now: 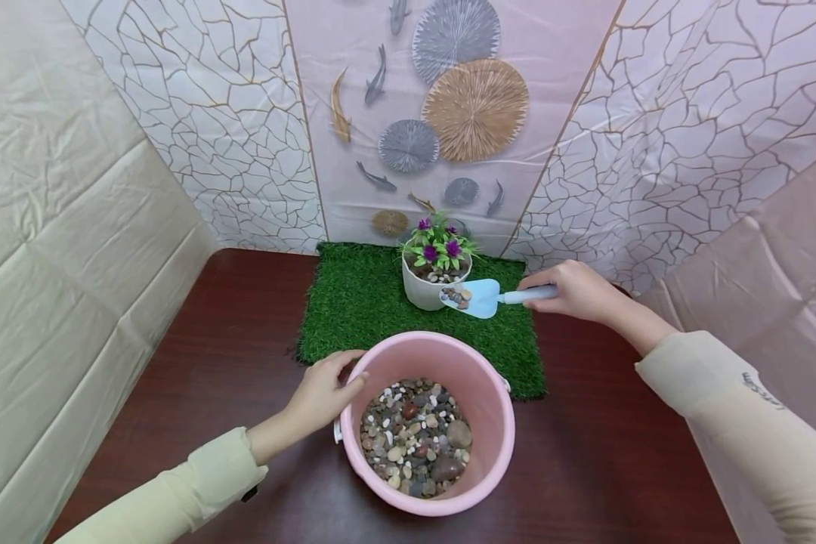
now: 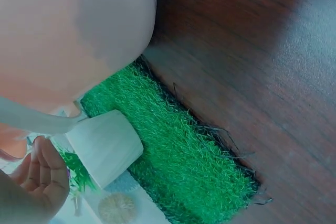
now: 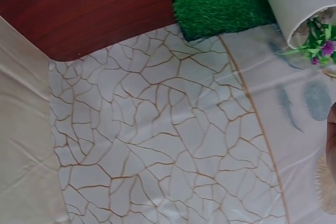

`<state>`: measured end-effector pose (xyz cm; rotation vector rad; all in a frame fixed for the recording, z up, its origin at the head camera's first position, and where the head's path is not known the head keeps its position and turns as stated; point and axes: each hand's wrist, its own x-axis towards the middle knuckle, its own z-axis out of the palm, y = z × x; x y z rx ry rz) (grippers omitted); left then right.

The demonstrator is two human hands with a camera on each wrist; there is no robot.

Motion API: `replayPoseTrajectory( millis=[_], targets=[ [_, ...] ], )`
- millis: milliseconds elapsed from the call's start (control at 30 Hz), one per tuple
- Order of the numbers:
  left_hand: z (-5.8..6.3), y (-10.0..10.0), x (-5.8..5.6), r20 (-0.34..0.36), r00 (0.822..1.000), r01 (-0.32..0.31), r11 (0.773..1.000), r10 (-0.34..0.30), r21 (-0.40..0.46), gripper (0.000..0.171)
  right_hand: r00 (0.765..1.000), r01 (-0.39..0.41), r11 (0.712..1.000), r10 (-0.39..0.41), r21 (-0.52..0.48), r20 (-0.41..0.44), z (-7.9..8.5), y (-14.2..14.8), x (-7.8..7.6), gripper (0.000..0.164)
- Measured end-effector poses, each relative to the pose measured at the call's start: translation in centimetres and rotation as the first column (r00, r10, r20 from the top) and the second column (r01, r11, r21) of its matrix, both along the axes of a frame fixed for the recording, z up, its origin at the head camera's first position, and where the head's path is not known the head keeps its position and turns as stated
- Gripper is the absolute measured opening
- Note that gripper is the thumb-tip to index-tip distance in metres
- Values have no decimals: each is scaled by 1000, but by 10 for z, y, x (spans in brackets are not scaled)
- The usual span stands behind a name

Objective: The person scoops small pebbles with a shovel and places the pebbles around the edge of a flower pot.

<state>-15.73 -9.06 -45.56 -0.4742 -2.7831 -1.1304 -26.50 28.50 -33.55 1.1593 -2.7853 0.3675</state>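
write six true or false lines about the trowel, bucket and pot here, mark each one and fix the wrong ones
1. The right grip holds the trowel. True.
2. The trowel's blade is bare. False: pebbles lie on it.
3. The pot stands on the green mat. True.
4. The bucket is blue. False: it is pink.
5. The left grip touches the bucket. True.
6. The pot's flowers are yellow. False: they are purple.

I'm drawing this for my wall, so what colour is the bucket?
The bucket is light pink; it shows best in the head view.
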Motion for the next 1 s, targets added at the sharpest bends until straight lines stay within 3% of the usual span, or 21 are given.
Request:
replayPoseTrajectory(
  millis=[133,333,800,1000],
  targets=[
    [1,0,0,24,1000,-10,999,11,-33,31,999,33,999,-33,-2,11,-5,4,-7,16],
    [2,-2,-2,32,999,28,994,-25,-101,13,995,91,996,-91,9,38,-11,9,-15,18],
    [1,0,-4,46,998,53,990,-48,-128,17,971,216,975,-220,53,93,-25,20,-34,23],
    [2,1,-4,30,998,59,987,-55,-152,14,967,237,970,-241,50,86,-31,26,-40,22]
  ],
)
